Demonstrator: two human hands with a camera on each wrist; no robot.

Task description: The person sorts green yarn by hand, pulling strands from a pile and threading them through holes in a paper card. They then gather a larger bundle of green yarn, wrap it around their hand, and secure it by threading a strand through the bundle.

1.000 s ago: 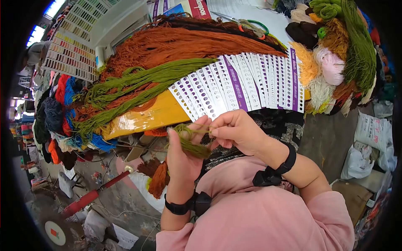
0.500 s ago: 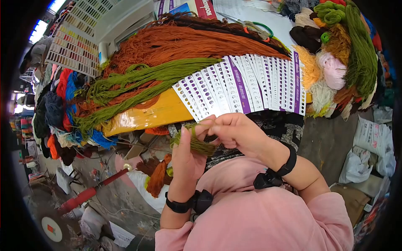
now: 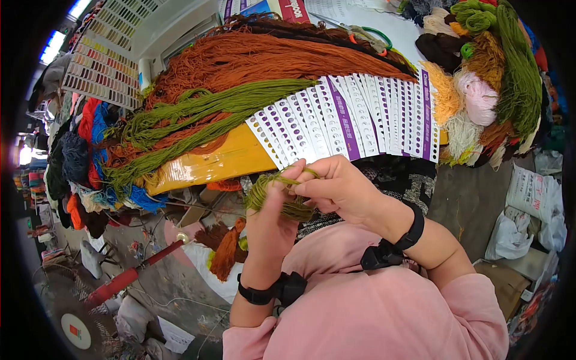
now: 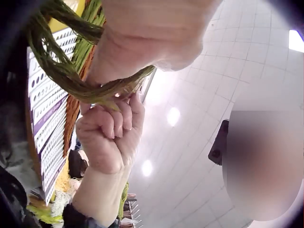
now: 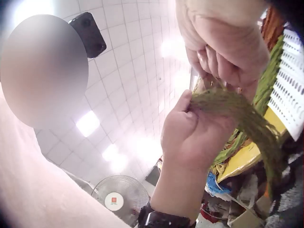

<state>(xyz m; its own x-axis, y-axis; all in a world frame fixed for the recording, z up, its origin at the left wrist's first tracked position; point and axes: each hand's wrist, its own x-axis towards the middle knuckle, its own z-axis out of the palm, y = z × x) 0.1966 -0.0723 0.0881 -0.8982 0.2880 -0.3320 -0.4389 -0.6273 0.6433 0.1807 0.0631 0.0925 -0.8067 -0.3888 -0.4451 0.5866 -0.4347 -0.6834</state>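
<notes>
In the head view, a small bundle of olive-green yarn [image 3: 257,193] is looped around my left hand [image 3: 270,213]. The thumb and fingers of that hand hold it near the fingertips. My right hand [image 3: 342,187] meets it from the right, thumb and forefinger pinching green strands above the bundle. The other right fingers are curled in, as the left wrist view shows of the right hand [image 4: 107,135]. In the right wrist view the yarn [image 5: 259,130] crosses the left palm and hangs down past its edge.
Beyond the hands lie white-and-purple punched cards [image 3: 300,129], long green yarn [image 3: 216,105] and rust-brown yarn [image 3: 258,57] on a yellow-covered surface [image 3: 207,162]. Scissors [image 3: 354,33] lie farther back. Yarn hanks [image 3: 477,99] are piled right. A fan [image 3: 76,330] stands lower left.
Strands stretched between the two hands have shortened as the hands came together. The left thumb has folded over toward the yarn, and a loop now shows at the right fingertips.
</notes>
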